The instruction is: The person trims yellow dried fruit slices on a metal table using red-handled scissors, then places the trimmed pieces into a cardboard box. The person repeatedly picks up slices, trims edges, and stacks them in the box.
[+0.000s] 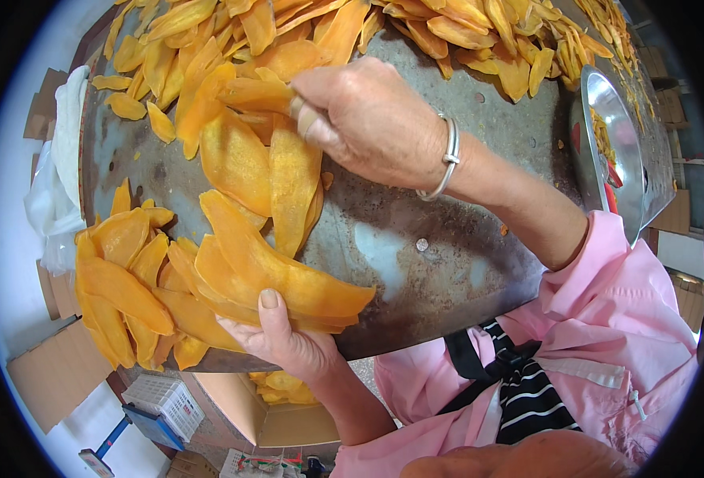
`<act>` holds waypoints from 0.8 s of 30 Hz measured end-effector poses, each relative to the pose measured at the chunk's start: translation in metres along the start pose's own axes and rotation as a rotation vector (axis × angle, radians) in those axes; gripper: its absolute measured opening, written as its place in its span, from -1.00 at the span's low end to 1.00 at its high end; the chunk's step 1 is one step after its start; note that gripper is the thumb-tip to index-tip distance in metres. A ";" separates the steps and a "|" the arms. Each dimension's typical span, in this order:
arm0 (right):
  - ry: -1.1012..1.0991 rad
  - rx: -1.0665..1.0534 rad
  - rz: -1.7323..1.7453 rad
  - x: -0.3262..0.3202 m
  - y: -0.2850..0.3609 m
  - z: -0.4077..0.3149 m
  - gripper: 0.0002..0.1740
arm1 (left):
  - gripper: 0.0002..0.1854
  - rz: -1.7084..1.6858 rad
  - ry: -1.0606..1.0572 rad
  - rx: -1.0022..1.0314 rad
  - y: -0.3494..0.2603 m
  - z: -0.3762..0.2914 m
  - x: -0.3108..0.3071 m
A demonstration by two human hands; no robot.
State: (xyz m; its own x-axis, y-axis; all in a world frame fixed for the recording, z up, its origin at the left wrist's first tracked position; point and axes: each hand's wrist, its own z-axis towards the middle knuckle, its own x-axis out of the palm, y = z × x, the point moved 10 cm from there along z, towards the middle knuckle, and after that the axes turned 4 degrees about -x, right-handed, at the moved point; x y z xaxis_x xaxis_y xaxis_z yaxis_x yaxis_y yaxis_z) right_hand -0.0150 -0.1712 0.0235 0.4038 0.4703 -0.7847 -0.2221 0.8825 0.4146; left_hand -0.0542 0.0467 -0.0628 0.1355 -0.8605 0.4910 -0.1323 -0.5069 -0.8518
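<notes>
My left hand (pixel 289 334) holds a fanned stack of flat, orange-yellow dried slices (pixel 286 281), with the thumb on top and the fingers beneath. They look like dried sweet potato or fruit. Higher up, my right hand (pixel 358 113) pinches the end of a single dried slice (pixel 256 94) between thumb and fingers. Tape wraps one of its fingers, and a bangle circles the wrist. Below that slice, several long slices (pixel 295 179) overlap on the worn metal tabletop (pixel 423 287). A smaller heap of slices (pixel 125 287) lies left of my left hand, at the table's edge.
A large pile of slices (pixel 459 30) spreads across the far side. At right stands a metal bowl (pixel 624 149) holding small pieces and a red-handled tool (pixel 612 185). Below the table edge are an open cardboard box (pixel 238 406) with slices, a white crate (pixel 163 403) and a blue scale (pixel 151 425).
</notes>
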 end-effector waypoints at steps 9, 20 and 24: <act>-0.089 0.824 1.167 0.006 -0.082 -0.074 -0.87 | -0.43 -0.051 -0.005 0.054 -0.004 0.002 -0.008; -0.032 0.969 1.730 0.003 -0.039 -0.147 -0.56 | -0.33 0.203 0.002 -0.073 0.011 -0.030 0.052; 0.074 1.004 1.734 0.005 -0.028 -0.163 -0.45 | -0.36 0.187 0.135 -0.115 0.031 -0.029 0.087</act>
State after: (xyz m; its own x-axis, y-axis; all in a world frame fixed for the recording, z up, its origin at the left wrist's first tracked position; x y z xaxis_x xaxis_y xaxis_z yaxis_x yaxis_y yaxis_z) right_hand -0.1518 -0.1951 -0.0672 0.3102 0.6889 0.6551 0.2305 -0.7231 0.6512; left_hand -0.0754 -0.0452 -0.0408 -0.0329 -0.9351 0.3529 -0.2544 -0.3336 -0.9077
